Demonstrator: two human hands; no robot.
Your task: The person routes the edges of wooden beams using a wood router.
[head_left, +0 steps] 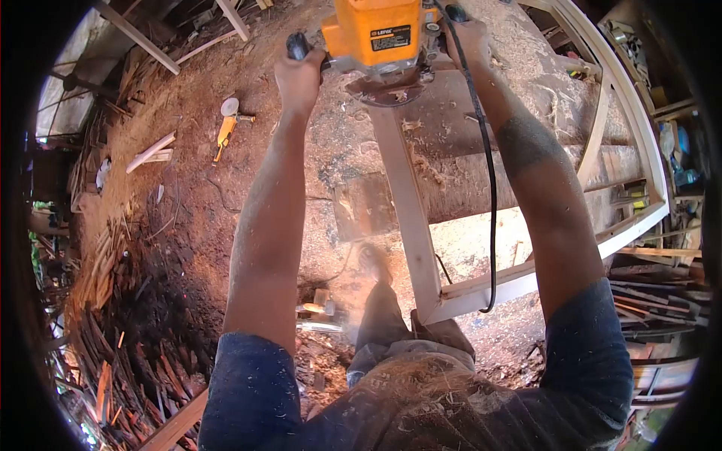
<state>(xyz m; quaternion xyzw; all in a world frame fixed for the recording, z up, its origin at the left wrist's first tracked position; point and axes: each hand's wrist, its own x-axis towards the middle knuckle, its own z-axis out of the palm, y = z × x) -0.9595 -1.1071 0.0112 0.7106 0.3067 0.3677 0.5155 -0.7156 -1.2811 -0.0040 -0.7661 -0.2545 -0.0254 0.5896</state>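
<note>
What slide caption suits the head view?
Left hand and right hand hold an orange router over a pale wooden frame.

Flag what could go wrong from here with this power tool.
The black cord runs close by the right forearm and drapes over the wooden frame, so it could snag as the orange router moves. The router's base looks wider than the rail beneath, so it might tip if the left hand and right hand press unevenly.

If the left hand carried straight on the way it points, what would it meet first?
The black handle that the left hand grips; beyond it, the way looks free to the picture's edge, though depth is unclear.
</note>
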